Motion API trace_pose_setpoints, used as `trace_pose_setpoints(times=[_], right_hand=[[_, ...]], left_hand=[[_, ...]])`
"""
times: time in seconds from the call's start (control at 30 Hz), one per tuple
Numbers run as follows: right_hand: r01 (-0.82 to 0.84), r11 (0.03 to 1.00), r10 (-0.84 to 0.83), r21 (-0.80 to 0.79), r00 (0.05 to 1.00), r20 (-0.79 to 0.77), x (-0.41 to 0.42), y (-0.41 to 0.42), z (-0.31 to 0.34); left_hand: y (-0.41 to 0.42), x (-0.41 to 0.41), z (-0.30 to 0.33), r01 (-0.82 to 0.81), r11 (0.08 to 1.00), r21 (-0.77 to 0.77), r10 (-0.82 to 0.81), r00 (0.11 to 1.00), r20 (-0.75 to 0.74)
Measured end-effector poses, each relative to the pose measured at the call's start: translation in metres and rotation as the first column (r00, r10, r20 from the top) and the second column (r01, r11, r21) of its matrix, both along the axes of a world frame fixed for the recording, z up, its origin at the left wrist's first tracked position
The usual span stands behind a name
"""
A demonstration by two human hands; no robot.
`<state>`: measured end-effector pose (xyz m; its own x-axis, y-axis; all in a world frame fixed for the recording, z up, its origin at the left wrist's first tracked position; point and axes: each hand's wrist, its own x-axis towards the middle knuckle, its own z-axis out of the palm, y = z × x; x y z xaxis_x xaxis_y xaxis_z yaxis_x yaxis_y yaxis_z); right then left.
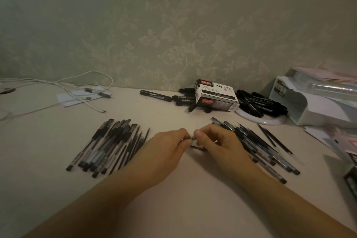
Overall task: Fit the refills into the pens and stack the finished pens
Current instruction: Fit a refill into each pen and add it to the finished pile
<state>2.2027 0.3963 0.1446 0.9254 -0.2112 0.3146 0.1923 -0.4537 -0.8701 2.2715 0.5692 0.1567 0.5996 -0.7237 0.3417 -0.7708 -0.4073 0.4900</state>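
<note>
far left of the tabletop: a white charging cable lies looped over a sheet of paper near the wall. nearer the person, a pile of capped gel pens lies in a fan, with several thin refills along its right edge.

centre: the left hand and the right hand meet just above the tabletop. the left fingers are curled and pinch one end of a small dark pen part; the right fingers are curled and pinch its other end. the part is too small and too covered to identify further. a short dark piece lies on the tabletop just below the hands.

behind the hands, near the wall: black markers lie loose around a marker box printed "1120".

right: a second pile of gel pens lies partly under the right hand, with loose refills just beside it. further black markers rest on a white round plate. far right: a white desk organiser holds papers
</note>
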Motion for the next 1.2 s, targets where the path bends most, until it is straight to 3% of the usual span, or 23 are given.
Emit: trace_pose_setpoints(times=[0.87, 1.2], right_hand=[[-0.006, 1.0, 0.006, -0.005, 1.0, 0.0, 0.0019, -0.0015, -0.0024], [0.2, 0.961, -0.212, 0.189, 0.976, 0.045, 0.006, -0.009, -0.0022]], left_hand=[[0.0006, 0.0037, -0.0078, 0.005, 1.0, -0.03, -0.004, 1.0, 0.019], [0.0018, 0.008, -0.0092, -0.017, 1.0, -0.017, 0.017, 0.998, 0.052]])
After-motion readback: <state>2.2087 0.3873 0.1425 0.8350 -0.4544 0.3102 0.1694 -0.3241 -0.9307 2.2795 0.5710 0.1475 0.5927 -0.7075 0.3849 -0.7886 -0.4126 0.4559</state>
